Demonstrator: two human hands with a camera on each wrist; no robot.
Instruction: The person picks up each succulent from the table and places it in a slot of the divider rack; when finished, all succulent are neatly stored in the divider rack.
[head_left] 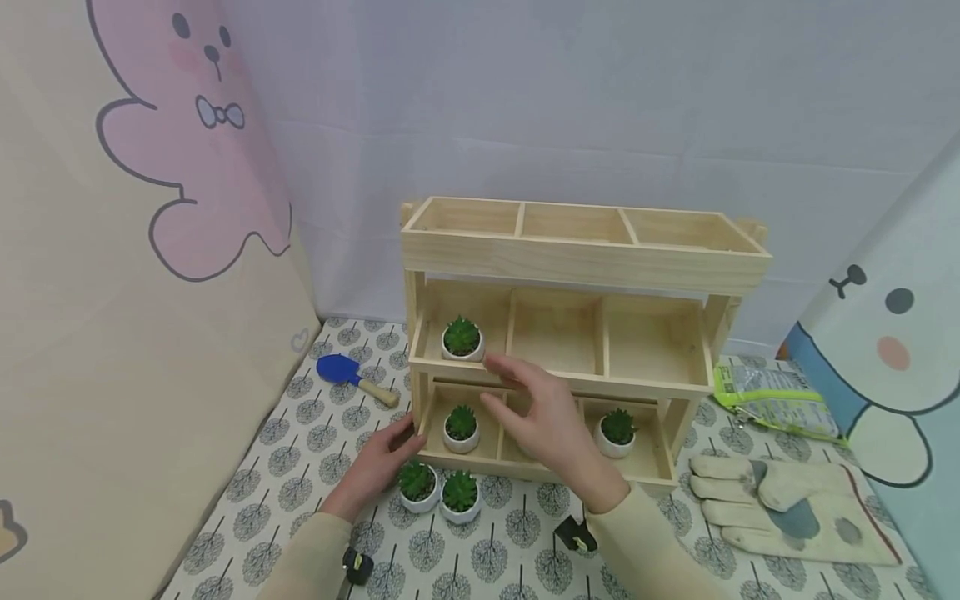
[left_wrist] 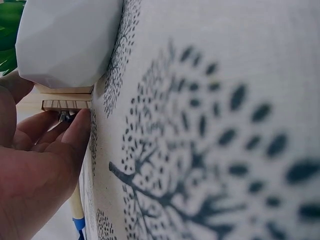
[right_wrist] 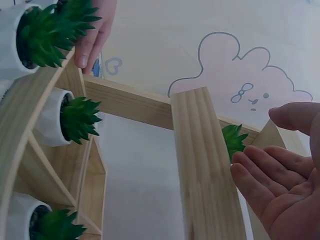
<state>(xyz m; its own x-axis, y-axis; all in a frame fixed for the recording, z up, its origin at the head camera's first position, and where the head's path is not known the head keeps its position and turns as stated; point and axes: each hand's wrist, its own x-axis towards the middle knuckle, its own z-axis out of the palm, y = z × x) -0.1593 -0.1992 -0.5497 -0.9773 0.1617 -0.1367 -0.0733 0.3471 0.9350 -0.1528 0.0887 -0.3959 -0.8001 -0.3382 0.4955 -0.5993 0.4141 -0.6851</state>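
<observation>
A three-tier wooden shelf (head_left: 585,254) stands against the back curtain. My left hand (head_left: 378,462) grips its lower left corner; in the left wrist view the thumb is in front and the fingers (left_wrist: 75,131) lie behind the post (left_wrist: 65,104). My right hand (head_left: 551,421) is held before the middle tier, fingers extended and nothing in them. Close to its fingertips, a potted succulent (head_left: 462,338) sits in the middle tier's left compartment. The bottom tier holds a potted succulent (head_left: 461,429) at left and another potted succulent (head_left: 617,433) at right; my right hand partly hides the centre compartment.
Two potted succulents, one potted succulent (head_left: 418,486) and another potted succulent (head_left: 460,497), stand on the patterned cloth before the shelf. A blue trowel (head_left: 352,376) lies left. At right are a green-and-clear bag (head_left: 780,400) and work gloves (head_left: 795,508).
</observation>
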